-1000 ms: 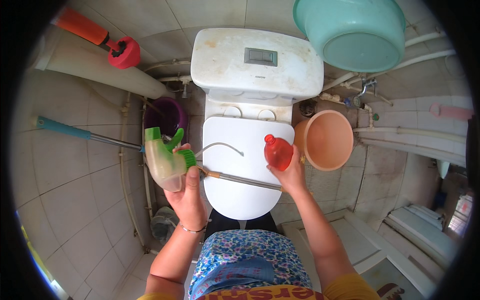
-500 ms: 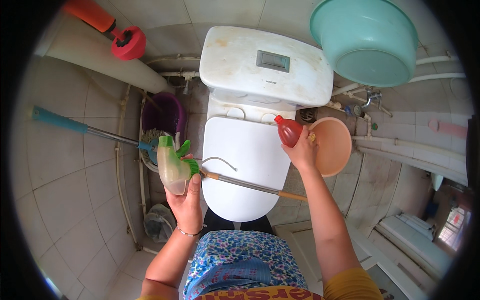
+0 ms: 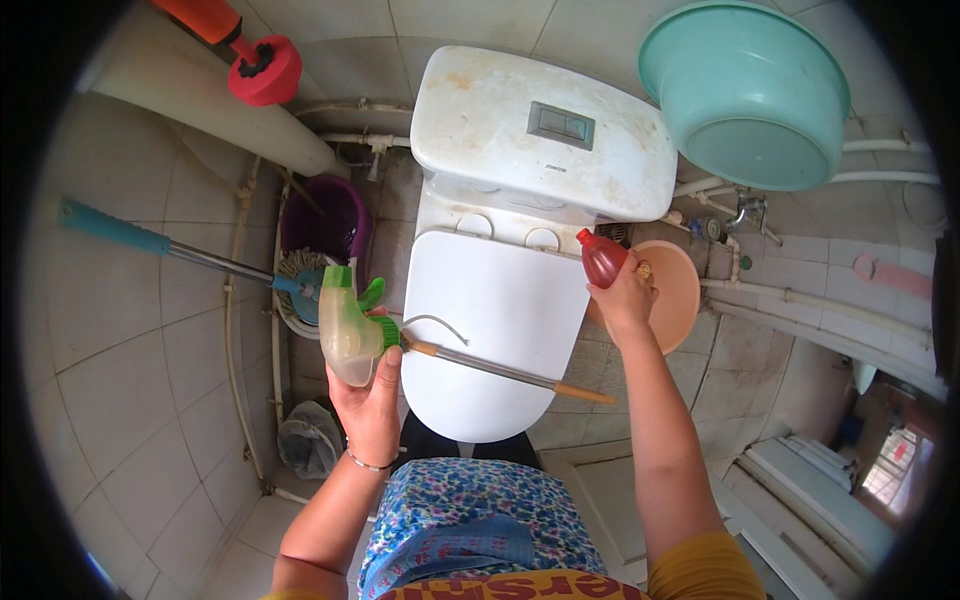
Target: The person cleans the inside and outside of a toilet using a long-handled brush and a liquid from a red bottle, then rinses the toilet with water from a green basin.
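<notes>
My left hand (image 3: pixel 365 405) is closed around a trigger sprayer head (image 3: pixel 348 335) with a cloudy, see-through body, green nozzle, trigger and collar. Its thin dip tube (image 3: pixel 440 322) curves out over the closed white toilet lid (image 3: pixel 490 290). On the other side, my right hand (image 3: pixel 625 297) grips a translucent red bottle (image 3: pixel 602 258), neck tilted up and to the left. The bottle is held above the lid's right edge, in front of a peach-coloured basin (image 3: pixel 672 300). The two pieces are apart. Across the lid lies a metal rod (image 3: pixel 490 367) with orange-tan ends.
Behind the lid stands the toilet tank (image 3: pixel 470 110). At the left are a purple bucket (image 3: pixel 358 215), a blue-handled mop (image 3: pixel 120 228), a lined bin (image 3: pixel 308 440) and a red plunger (image 3: pixel 268 72). A large green basin (image 3: pixel 740 90) and wall pipes are at the right.
My right hand has moved the red bottle a little to the right, toward the peach basin. My left hand keeps its hold on the sprayer head. The view has shifted slightly.
</notes>
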`<state>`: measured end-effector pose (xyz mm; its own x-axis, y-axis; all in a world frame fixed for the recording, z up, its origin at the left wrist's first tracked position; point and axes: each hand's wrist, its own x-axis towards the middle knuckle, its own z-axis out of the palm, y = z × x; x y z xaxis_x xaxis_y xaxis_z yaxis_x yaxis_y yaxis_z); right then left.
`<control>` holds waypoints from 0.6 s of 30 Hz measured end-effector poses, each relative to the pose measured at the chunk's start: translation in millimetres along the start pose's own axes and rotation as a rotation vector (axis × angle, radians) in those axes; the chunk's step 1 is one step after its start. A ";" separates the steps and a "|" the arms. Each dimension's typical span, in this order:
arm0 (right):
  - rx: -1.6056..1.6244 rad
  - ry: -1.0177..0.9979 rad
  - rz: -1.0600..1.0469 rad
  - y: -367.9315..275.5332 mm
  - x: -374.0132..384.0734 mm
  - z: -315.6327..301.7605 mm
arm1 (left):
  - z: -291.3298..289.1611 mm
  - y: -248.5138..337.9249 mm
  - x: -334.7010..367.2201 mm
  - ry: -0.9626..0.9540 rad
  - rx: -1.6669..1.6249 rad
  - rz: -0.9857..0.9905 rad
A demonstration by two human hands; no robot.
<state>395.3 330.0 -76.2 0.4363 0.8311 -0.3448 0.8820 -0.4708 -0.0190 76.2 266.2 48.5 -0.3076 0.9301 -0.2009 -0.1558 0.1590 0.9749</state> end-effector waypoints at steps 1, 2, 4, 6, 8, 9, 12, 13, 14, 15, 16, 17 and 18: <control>-0.024 -0.012 0.012 1.0 1.2 -0.7 | -1.1 -0.5 1.1 -0.007 0.016 0.004; -0.027 -0.014 0.010 1.6 2.2 -1.1 | -1.8 -0.6 1.5 -0.012 0.033 0.007; -0.063 -0.010 0.018 3.1 4.3 -1.4 | -2.2 -0.1 1.3 -0.011 0.032 0.002; -0.077 -0.010 0.025 6.6 7.3 0.6 | -1.3 0.4 1.2 -0.011 0.030 -0.002; -0.090 -0.012 0.031 9.1 9.1 0.4 | -0.8 0.3 0.7 -0.013 0.018 0.005; -0.089 -0.019 0.038 9.6 9.4 -0.9 | -0.6 0.1 0.4 -0.010 0.018 0.004; -0.094 -0.033 0.048 9.9 9.3 -4.0 | -0.3 -1.2 -0.7 -0.012 0.010 0.000; -0.098 -0.039 0.051 10.0 9.1 -4.4 | -0.5 -1.9 -0.9 -0.012 0.011 -0.001; -0.099 -0.040 0.051 10.6 9.0 -4.8 | -0.3 -2.5 -1.0 -0.013 0.012 -0.002; -0.103 -0.038 0.050 11.3 8.8 -5.0 | -0.2 -3.0 -1.2 -0.012 0.012 -0.003; -0.107 -0.036 0.049 11.7 8.6 -5.2 | -0.1 -3.4 -1.3 -0.011 0.015 0.002; -0.108 -0.037 0.049 12.4 8.3 -5.3 | -0.1 -4.2 -1.8 -0.010 0.018 0.006; -0.112 -0.035 0.052 12.8 7.9 -5.5 | -0.1 -4.8 -2.2 -0.010 0.019 0.005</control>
<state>411.0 332.2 -74.0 0.4770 0.7948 -0.3751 0.8737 -0.4754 0.1035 77.5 263.4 44.3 -0.2986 0.9342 -0.1953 -0.1369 0.1605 0.9775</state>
